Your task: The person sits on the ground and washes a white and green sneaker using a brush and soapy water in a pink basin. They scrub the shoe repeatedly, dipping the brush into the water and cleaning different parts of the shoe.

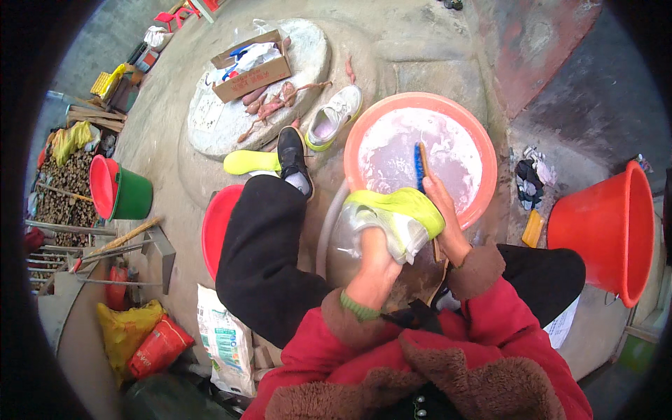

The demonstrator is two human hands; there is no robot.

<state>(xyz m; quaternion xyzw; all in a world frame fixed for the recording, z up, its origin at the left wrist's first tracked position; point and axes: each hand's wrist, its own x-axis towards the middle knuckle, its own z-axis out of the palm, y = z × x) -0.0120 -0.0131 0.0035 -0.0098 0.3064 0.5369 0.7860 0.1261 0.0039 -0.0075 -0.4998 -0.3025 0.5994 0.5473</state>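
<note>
My left hand [376, 262] grips a white sneaker [402, 217] with a yellow-green sole, sole side up, over the near rim of an orange basin [355, 143]. The shoe hides most of that hand's fingers. In my right hand [442, 203] is a scrubbing brush [420, 166] with blue bristles, held upright beside the shoe's toe. Cloudy, foamy water [399, 157] fills the basin. Beyond it to the left lies the matching sneaker [334, 117], with a yellow-green insole [245, 162] near my black shoe [290, 150].
A round stone slab [308, 49] carries a cardboard box [252, 80] and sweet potatoes [262, 108]. To the right stands a tall orange bucket [595, 224], near a yellow soap bar [533, 228]. Green and red buckets [129, 192] and a white printed bag [224, 343] are left.
</note>
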